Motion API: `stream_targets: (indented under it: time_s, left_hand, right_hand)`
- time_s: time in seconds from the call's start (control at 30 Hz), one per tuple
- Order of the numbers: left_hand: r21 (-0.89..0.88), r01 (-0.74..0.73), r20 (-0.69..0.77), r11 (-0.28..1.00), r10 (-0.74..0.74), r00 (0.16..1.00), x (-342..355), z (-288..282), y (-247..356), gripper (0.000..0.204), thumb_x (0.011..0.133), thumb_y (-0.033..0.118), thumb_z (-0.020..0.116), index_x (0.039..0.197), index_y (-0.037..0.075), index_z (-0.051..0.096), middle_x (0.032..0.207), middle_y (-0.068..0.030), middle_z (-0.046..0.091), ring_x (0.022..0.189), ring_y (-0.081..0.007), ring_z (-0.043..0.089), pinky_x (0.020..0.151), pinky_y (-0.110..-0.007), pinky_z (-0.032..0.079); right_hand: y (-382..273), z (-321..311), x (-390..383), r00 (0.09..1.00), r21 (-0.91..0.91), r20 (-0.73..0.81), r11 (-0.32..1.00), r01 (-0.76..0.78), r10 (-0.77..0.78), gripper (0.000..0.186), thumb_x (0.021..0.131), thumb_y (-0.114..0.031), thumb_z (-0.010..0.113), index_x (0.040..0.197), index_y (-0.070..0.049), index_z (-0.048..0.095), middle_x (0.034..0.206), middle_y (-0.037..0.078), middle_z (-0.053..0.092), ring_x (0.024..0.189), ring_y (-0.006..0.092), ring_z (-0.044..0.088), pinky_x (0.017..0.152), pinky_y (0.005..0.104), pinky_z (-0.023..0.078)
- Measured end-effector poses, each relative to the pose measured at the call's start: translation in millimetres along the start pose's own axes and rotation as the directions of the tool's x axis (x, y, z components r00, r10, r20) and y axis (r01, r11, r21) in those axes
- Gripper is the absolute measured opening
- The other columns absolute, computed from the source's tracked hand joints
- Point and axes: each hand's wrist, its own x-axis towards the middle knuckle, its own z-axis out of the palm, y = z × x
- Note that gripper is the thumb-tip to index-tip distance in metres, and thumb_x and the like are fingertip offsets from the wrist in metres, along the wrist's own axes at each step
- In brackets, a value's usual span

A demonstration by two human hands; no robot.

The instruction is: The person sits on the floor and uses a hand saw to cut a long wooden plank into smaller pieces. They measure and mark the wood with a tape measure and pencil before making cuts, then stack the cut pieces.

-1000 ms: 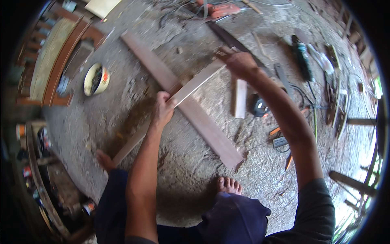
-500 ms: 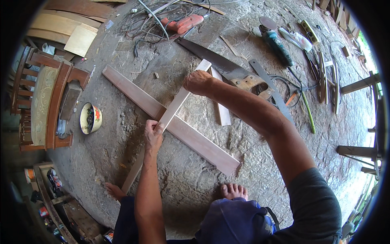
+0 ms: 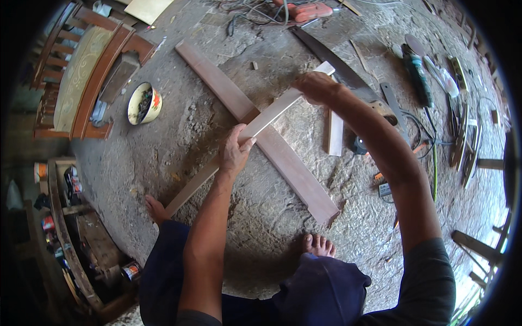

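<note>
A pale wooden strip (image 3: 272, 114) slants across a broader plank (image 3: 293, 165) that lies on the rough floor (image 3: 255, 214); whether the two touch is hard to tell. The left hand (image 3: 234, 152) pinches the strip between thumb and fingers near the crossing, while the right hand (image 3: 316, 87) curls its fingers over it just short of the far end, a two-point hold that probably keeps its angle steady.

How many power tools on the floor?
2: a red one near the top edge among cables, and a dark green grinder at upper right, to the right of the right hand. Others may be hidden or out of frame.
</note>
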Motion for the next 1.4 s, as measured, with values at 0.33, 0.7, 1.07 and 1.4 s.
stream_targets:
  time_s: [0.33,0.7,1.07,1.4]
  left_hand:
    - [-0.057,0.12,0.044,0.991,-0.117,0.992,-1,0,-1,0.045,0.085,0.013,0.075,0.125,-0.001,0.058,0.116,-0.0183,0.065,0.108,-0.0319,0.064,0.093,-0.042,0.052]
    - [0.093,-0.031,-0.054,0.995,0.036,0.998,-2,0,-1,0.046,0.08,0.014,0.079,0.121,0.004,0.061,0.119,-0.015,0.059,0.108,-0.0348,0.061,0.092,-0.043,0.051]
    - [0.076,0.018,-0.002,0.997,-0.018,1.0,5,0,11,0.046,0.081,0.014,0.078,0.121,0.004,0.06,0.116,-0.0148,0.06,0.109,-0.0333,0.06,0.093,-0.043,0.051]
    - [0.112,-0.084,0.016,0.99,0.083,0.996,3,-2,5,0.043,0.084,0.012,0.073,0.123,0.004,0.056,0.116,-0.0163,0.06,0.107,-0.0369,0.06,0.092,-0.045,0.05]
  right_hand:
    - [56,12,-32,0.554,0.588,-0.131,0.514,-0.624,0.822,0.033,0.088,-0.038,0.064,0.107,-0.013,0.075,0.098,0.016,0.074,0.092,0.0326,0.071,0.082,0.0448,0.055]
    - [53,39,-20,0.374,0.968,0.067,0.03,-0.248,0.925,0.017,0.089,-0.015,0.071,0.099,-0.002,0.075,0.082,0.008,0.072,0.068,0.0142,0.067,0.058,0.028,0.055]
    - [75,51,-25,0.418,0.985,0.092,-0.022,-0.168,0.904,0.022,0.086,-0.004,0.065,0.105,0.006,0.071,0.095,0.016,0.071,0.08,0.0206,0.071,0.069,0.0304,0.064]
    - [80,62,-27,0.441,0.991,0.089,-0.035,-0.127,0.893,0.022,0.089,-0.005,0.063,0.107,0.006,0.069,0.102,0.017,0.069,0.087,0.0224,0.071,0.074,0.0323,0.065]
